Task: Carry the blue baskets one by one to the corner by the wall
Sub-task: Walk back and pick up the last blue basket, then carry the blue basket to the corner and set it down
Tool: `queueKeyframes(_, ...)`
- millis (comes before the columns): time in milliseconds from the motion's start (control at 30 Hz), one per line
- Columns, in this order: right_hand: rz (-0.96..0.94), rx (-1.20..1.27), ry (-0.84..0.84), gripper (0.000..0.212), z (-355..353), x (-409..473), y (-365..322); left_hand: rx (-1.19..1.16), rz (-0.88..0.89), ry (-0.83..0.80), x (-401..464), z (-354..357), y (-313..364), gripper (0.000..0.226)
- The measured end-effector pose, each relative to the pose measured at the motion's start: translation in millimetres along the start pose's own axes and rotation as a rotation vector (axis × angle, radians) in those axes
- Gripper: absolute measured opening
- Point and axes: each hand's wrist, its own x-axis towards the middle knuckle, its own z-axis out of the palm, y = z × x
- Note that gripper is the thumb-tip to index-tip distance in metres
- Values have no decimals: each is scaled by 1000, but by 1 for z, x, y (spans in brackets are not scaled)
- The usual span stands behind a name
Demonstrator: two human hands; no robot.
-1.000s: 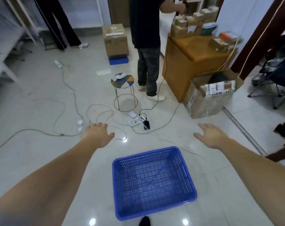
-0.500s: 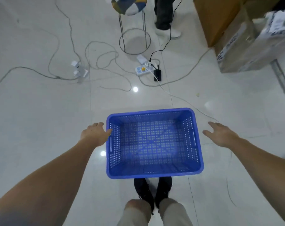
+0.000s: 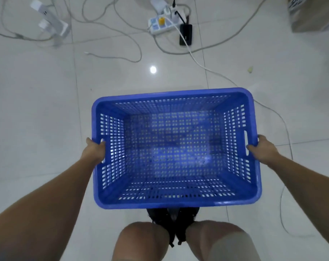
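A blue perforated plastic basket (image 3: 171, 203) fills the middle of the head view, just in front of my knees and black shoes, with nothing inside it. My left hand (image 3: 94, 151) grips its left wall at the handle slot, fingers curled under the rim. On the opposite side my right hand (image 3: 263, 147) grips the right handle slot the same way. I cannot tell whether the basket rests on the white tiled floor or hangs just above it.
White and grey cables (image 3: 122, 32) snake across the tiles ahead. A white power strip (image 3: 159, 23) with a black adapter (image 3: 185, 33) lies at the top centre, another white strip (image 3: 50, 23) at the top left. A cardboard box (image 3: 314, 14) stands at the top right.
I have bent down and the view has tilted toward the floor. Both hands, open and apart before, have closed on the basket's two side handles.
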Motion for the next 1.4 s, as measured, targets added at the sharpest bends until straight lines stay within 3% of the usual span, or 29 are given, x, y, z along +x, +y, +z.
queueKeyframes(100,30,156,53,40,20,23,6,-183,-75,48,22,16,2,50)
queueKeyframes(200,52,270,94,26,23,30,7,-198,-76,90,26,23,-5,41)
queueKeyframes(433,55,287,72,19,-40,-50,-13,-210,-28,133,-47,-37,-7,38)
queueKeyframes(567,-12,286,28,11,-113,-131,-37,-235,27,150,-112,-119,2,35)
queueKeyframes(833,-215,391,46,18,-293,-298,-100,-275,176,246,-263,-333,43,39)
queueKeyframes(1000,-377,437,189,36,-409,-403,-148,-219,331,345,-363,-459,77,38)
queueKeyframes(1133,-496,432,307,38,-497,-476,-183,51,449,510,-451,-547,97,33)
queueKeyframes(1300,-652,431,414,47,-584,-564,-223,185,494,692,-533,-635,96,39)
queueKeyframes(1400,-727,444,431,40,-620,-601,-248,166,458,754,-566,-676,87,43)
